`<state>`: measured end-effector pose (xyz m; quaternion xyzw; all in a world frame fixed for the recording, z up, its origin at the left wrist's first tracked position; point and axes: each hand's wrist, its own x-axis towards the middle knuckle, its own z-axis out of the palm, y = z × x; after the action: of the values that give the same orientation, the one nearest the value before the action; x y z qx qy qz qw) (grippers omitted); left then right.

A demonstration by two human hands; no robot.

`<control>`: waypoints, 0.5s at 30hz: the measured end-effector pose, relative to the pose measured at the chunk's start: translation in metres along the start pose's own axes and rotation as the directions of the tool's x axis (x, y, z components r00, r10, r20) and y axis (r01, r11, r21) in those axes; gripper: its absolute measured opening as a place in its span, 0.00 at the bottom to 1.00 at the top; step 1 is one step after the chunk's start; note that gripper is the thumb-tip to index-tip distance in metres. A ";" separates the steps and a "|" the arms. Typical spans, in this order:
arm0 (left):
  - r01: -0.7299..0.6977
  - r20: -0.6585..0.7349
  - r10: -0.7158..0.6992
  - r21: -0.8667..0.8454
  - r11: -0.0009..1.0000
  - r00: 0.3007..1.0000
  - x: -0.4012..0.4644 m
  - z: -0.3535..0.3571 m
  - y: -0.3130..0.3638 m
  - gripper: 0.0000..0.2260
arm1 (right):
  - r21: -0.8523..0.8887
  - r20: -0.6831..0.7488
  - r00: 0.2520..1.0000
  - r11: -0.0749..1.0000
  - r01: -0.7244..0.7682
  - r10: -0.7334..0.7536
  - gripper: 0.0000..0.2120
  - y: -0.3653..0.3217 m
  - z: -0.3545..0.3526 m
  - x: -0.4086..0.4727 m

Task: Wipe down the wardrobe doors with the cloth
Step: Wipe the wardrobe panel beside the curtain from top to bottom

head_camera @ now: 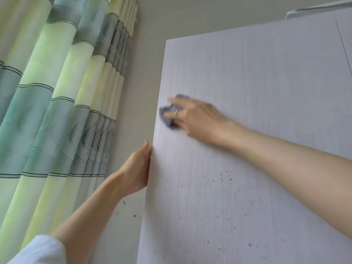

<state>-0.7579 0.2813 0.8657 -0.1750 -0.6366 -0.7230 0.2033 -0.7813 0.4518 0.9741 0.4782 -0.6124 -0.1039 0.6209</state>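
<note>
The pale grey-white wardrobe door with a fine vertical wood-grain finish stood open, its flat face filling the right and centre of the view and its free vertical edge running down the left side of the panel. Small dark specks were scattered over the lower middle of its face, while the upper part looked plain. A small crumpled blue-grey cloth lay pressed flat against the door's face, high up and just beside that left edge, bunched into soft folds. Much of the cloth was covered, so only its left part and a corner at the top showed, slightly blurred.
</note>
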 end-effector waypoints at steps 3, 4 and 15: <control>0.003 -0.050 -0.001 0.053 0.999 0.999 0.002 0.006 -0.004 0.25 | 0.021 -0.056 0.989 0.990 -0.138 0.139 0.13 0.004 0.000 -0.002; 0.003 -0.067 0.000 0.050 0.999 0.998 0.002 0.008 -0.005 0.26 | 0.004 -0.066 0.995 0.997 -0.079 0.079 0.12 -0.005 0.005 -0.010; 0.047 -0.318 -0.009 0.114 0.992 0.948 -0.007 0.025 -0.005 0.30 | 0.013 -0.085 0.976 0.979 -0.202 0.203 0.15 0.021 -0.010 -0.023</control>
<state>-0.7550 0.3074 0.8614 -0.0350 -0.6403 -0.7051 0.3028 -0.7875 0.4842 0.9757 0.4187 -0.6308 -0.0180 0.6531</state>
